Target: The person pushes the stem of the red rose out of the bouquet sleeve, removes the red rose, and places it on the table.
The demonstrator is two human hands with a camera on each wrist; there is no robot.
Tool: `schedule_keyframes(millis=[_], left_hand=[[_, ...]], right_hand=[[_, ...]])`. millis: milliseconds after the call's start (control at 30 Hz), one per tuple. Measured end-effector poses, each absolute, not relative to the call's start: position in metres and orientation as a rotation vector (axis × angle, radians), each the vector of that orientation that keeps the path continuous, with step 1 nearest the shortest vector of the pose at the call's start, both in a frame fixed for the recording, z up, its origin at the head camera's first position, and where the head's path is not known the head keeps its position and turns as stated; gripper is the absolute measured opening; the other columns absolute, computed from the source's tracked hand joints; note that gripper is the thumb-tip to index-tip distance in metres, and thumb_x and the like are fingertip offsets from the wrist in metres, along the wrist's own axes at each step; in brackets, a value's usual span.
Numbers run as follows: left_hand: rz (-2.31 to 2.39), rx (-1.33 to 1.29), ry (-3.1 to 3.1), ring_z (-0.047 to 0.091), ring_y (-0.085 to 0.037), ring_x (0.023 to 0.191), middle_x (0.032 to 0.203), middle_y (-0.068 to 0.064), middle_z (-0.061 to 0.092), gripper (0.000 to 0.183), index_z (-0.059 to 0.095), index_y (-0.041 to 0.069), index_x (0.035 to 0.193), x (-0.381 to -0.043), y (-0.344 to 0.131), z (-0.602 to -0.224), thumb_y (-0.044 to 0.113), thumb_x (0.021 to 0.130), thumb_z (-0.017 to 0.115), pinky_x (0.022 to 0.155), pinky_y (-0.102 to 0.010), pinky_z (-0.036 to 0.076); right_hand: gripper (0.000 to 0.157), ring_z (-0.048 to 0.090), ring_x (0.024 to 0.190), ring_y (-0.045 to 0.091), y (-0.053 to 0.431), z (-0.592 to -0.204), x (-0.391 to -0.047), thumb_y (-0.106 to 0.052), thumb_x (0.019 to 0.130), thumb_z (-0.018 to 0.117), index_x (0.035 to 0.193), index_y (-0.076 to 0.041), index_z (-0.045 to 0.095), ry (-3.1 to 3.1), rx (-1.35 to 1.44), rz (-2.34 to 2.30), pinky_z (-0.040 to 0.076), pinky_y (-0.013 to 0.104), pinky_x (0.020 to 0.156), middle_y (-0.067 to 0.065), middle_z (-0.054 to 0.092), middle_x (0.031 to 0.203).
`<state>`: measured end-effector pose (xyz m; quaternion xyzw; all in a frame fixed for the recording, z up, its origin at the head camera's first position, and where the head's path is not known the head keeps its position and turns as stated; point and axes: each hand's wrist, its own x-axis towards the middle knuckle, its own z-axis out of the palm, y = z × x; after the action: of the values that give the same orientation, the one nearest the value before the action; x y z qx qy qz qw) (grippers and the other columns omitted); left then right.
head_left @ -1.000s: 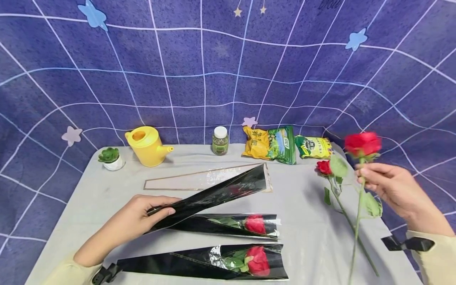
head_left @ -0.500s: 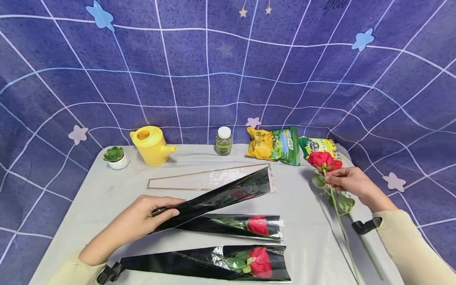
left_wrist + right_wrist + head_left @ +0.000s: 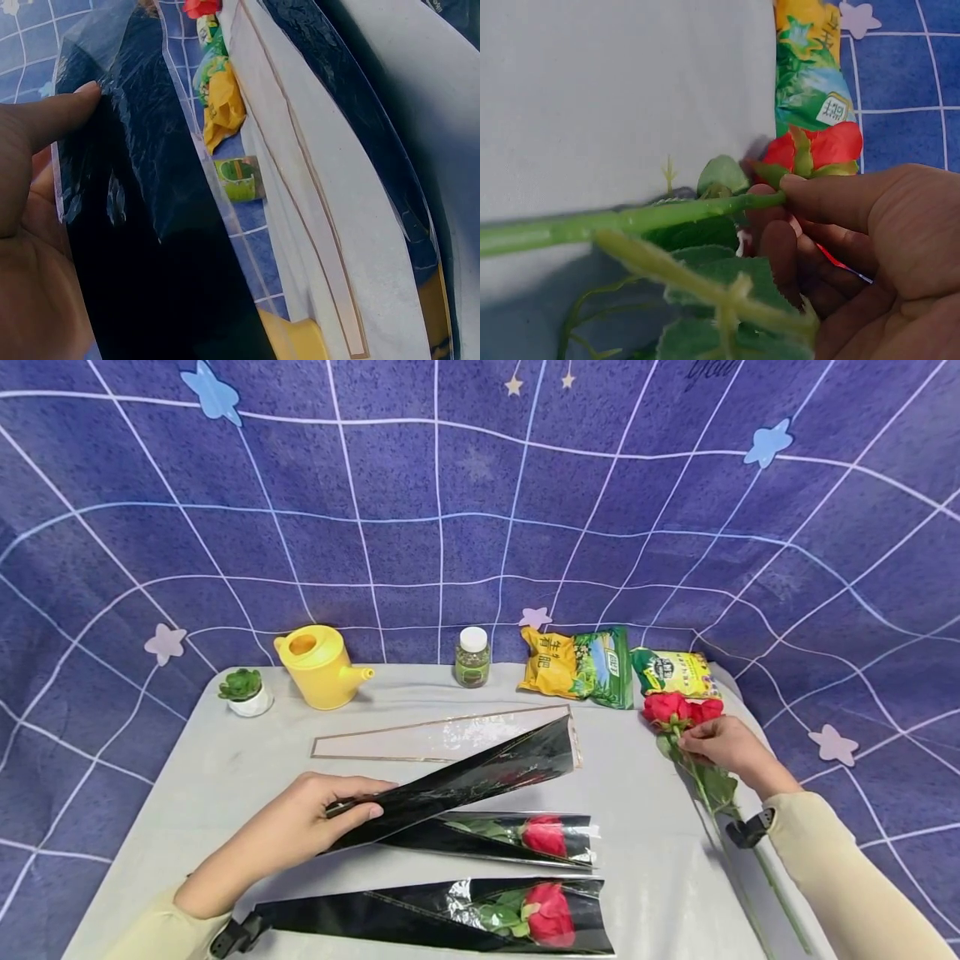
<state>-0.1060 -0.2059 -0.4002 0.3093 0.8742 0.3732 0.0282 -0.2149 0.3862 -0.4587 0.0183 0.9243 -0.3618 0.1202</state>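
Observation:
My left hand [image 3: 300, 817] holds a black flower sleeve [image 3: 487, 768] by its narrow end, tilted up to the right; the thumb presses on the film [image 3: 150, 262] in the left wrist view. On the right, my right hand [image 3: 729, 750] pinches a red rose [image 3: 663, 708] just beneath its bloom, thumb and fingertips on the green stem [image 3: 667, 216]. A second red rose [image 3: 707, 710] lies right beside it, partly covered by the hand. Below the raised sleeve lie two black-wrapped roses, one [image 3: 542, 835] partly overlapped by it and another [image 3: 551, 914] nearer the front.
A flat clear sleeve with a brown edge [image 3: 390, 747] lies behind the black one. Along the back stand a potted succulent [image 3: 247, 693], a yellow watering can [image 3: 318, 672], a white-capped jar [image 3: 472, 660], a yellow-green bag [image 3: 577, 664] and a smaller bag [image 3: 678, 672].
My right hand has brought the rose leftward and down from the right side, beside the other rose on the table. My left hand keeps its grip on the sleeve almost unmoved.

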Motion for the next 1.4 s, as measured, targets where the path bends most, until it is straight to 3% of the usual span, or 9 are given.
schedule_keyframes(millis=[367,567,700,833,1000,1067,1133,1233,1400], left_hand=[[1.148,0.965,2.691,0.060,-0.005,0.098,0.109,0.018,0.063,0.027,0.064,0.032,0.117,-0.106,-0.204,-0.403,0.028,0.090,0.063,0.075,-0.027,0.050],[1.146,0.964,2.689,0.060,-0.005,0.097,0.108,0.018,0.063,0.026,0.065,0.032,0.117,-0.106,-0.203,-0.404,0.029,0.090,0.063,0.074,-0.027,0.050],[1.141,0.971,2.690,0.060,-0.005,0.097,0.108,0.018,0.063,0.026,0.065,0.032,0.117,-0.107,-0.202,-0.404,0.029,0.091,0.063,0.075,-0.027,0.050],[1.146,0.984,2.683,0.060,-0.005,0.098,0.108,0.017,0.063,0.026,0.065,0.030,0.117,-0.107,-0.199,-0.403,0.028,0.090,0.063,0.077,-0.028,0.050],[1.161,1.035,2.640,0.060,-0.007,0.100,0.110,0.015,0.063,0.027,0.066,0.026,0.117,-0.109,-0.191,-0.402,0.024,0.090,0.064,0.079,-0.028,0.050],[1.155,1.048,2.619,0.060,-0.006,0.099,0.111,0.016,0.063,0.027,0.065,0.027,0.117,-0.109,-0.188,-0.403,0.024,0.091,0.063,0.078,-0.027,0.050],[1.143,1.051,2.615,0.060,-0.005,0.098,0.111,0.017,0.062,0.027,0.065,0.028,0.117,-0.110,-0.187,-0.404,0.025,0.091,0.063,0.078,-0.027,0.050],[1.153,1.037,2.619,0.062,-0.004,0.090,0.105,0.017,0.064,0.027,0.065,0.027,0.118,-0.113,-0.192,-0.406,0.026,0.091,0.064,0.072,-0.026,0.050],[1.214,0.913,2.672,0.062,-0.006,0.070,0.088,0.014,0.067,0.027,0.067,0.020,0.116,-0.125,-0.220,-0.415,0.023,0.089,0.066,0.061,-0.025,0.051]], right_hand=[[0.030,0.057,0.064,0.012,0.394,-0.458,-0.208,-0.022,0.088,0.066,0.098,0.006,0.068,2.709,0.098,-1.038,0.049,0.030,0.057,0.006,0.066,0.076],[0.031,0.059,0.070,0.017,0.391,-0.437,-0.198,-0.027,0.090,0.063,0.101,0.001,0.070,2.903,-0.013,-0.814,0.047,0.034,0.059,0.007,0.069,0.079],[0.037,0.063,0.081,0.016,0.374,-0.417,-0.192,-0.034,0.090,0.063,0.108,-0.002,0.069,3.004,-0.136,-0.913,0.049,0.028,0.065,0.009,0.069,0.094],[0.039,0.062,0.099,0.020,0.335,-0.405,-0.181,-0.024,0.089,0.067,0.124,-0.008,0.060,2.769,-0.463,-1.257,0.049,0.022,0.078,0.010,0.062,0.115],[0.063,0.052,0.113,0.034,0.278,-0.402,-0.164,-0.008,0.084,0.070,0.140,-0.012,0.041,2.346,-0.795,-1.446,0.046,0.037,0.089,0.011,0.052,0.129],[0.051,0.056,0.107,0.031,0.260,-0.405,-0.160,-0.009,0.085,0.070,0.132,-0.012,0.049,2.284,-0.807,-1.475,0.048,0.038,0.085,0.012,0.057,0.120],[0.030,0.060,0.090,0.025,0.246,-0.407,-0.157,-0.012,0.087,0.068,0.116,-0.011,0.059,2.281,-0.768,-1.503,0.051,0.034,0.075,0.012,0.062,0.104],[0.008,0.054,0.065,0.016,0.235,-0.413,-0.159,-0.018,0.090,0.065,0.093,-0.011,0.063,2.357,-0.663,-1.547,0.045,0.028,0.056,0.013,0.061,0.080],[0.015,0.055,0.066,0.018,0.238,-0.427,-0.175,-0.018,0.089,0.066,0.094,-0.004,0.064,2.446,-0.430,-1.661,0.046,0.027,0.057,0.016,0.061,0.081]])
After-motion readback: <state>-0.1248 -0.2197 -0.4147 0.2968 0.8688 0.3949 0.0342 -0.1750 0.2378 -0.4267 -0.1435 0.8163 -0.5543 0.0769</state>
